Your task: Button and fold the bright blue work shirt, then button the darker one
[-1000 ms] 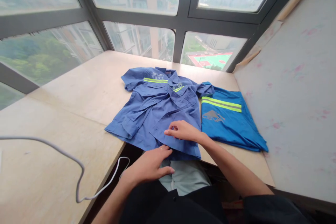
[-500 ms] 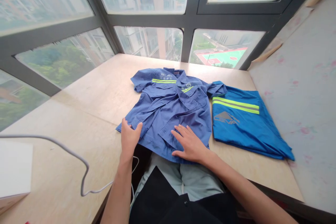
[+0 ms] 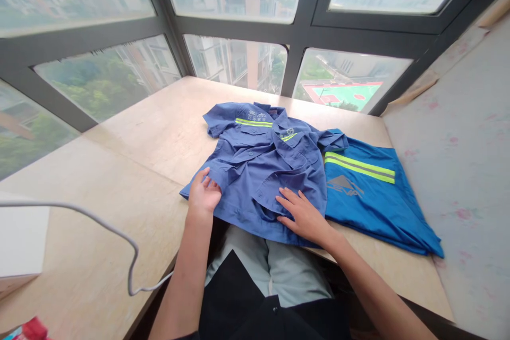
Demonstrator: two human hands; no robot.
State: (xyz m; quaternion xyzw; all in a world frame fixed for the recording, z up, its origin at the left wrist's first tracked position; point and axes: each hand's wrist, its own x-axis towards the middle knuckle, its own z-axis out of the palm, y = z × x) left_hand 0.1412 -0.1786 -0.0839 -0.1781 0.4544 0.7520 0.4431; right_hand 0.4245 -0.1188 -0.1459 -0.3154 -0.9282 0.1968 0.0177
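Observation:
A blue-purple short-sleeved work shirt (image 3: 255,164) lies front up with its collar away from me, yellow-green strips across the chest. My left hand (image 3: 205,192) is turned palm up at the shirt's lower left front, fingers curled at the raised edge of the front panel; the fingertips are partly hidden. My right hand (image 3: 305,215) lies open on the lower right front, fingers spread over the cloth. To the right, a brighter blue folded garment (image 3: 358,202) with a yellow-green and grey stripe touches the shirt's right sleeve.
The pale wooden surface (image 3: 131,170) runs up to grey-framed windows. A grey-white cable (image 3: 99,223) curves across the left side near a white box (image 3: 22,244). A red packet (image 3: 32,329) shows at the lower left corner. A floral-papered wall (image 3: 466,186) bounds the right.
My left hand has turned palm up and its fingers have curled, with the left front panel shifted beside it. My right hand stays flat on the shirt. The view has shifted slightly.

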